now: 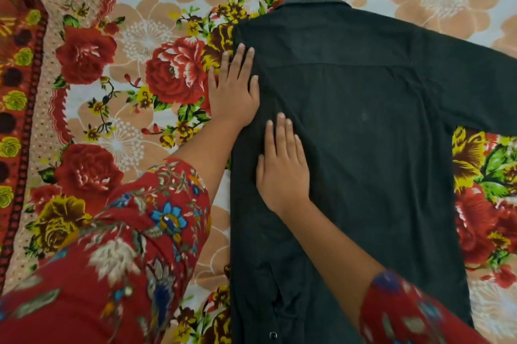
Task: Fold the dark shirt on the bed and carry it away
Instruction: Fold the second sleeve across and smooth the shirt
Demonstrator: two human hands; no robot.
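The dark shirt [363, 147] lies back-up on the bed, collar at the far end. Its left side is folded inward along a straight edge, and its right sleeve stretches out to the right. My left hand [233, 89] lies flat with straight fingers, pressing the folded left edge near the shoulder, partly on the bedsheet. Lower down, my right hand [282, 167] presses flat on the folded panel. Both hands hold nothing.
The bed is covered by a floral bedsheet [145, 44] with red roses and beige flowers. A red patterned border [19, 91] runs down the left side. My red flowered sleeves fill the lower left and lower right of the view.
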